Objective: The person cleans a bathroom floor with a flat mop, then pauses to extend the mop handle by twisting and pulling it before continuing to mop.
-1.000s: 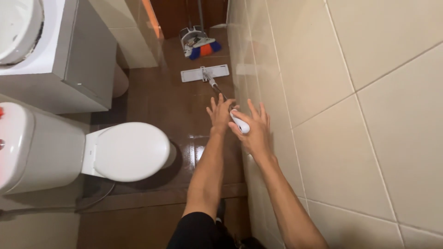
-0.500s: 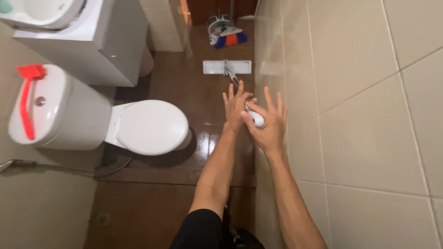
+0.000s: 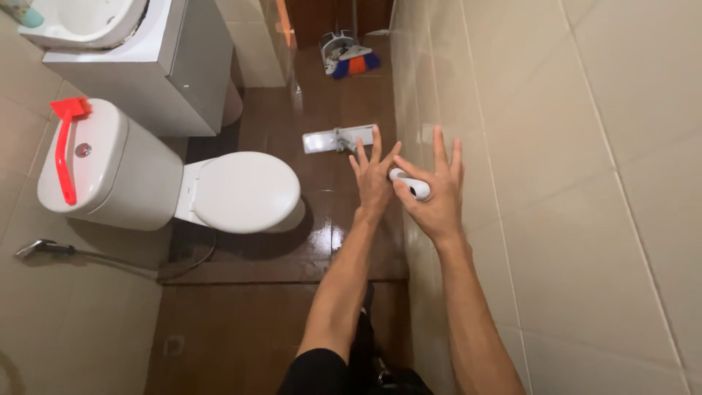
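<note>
Mop handle (image 3: 410, 183), white grip end, sits between both palms, in front of the person, beside the tiled wall (image 3: 556, 146). Right hand (image 3: 433, 192) has its fingers spread wide, not curled round the grip; thumb and palm press the handle from the right. Left hand (image 3: 375, 179) also has its fingers splayed, its palm flat against the handle from the left. Handle pinched between the two palms rather than clasped. Shaft mostly hidden behind the left hand; flat white mop head (image 3: 338, 139) lies on the wet brown floor (image 3: 292, 292) just beyond the fingertips. Toilet (image 3: 241, 192), lid down, to the left; red brush (image 3: 66, 150) lying on its cistern.
</note>
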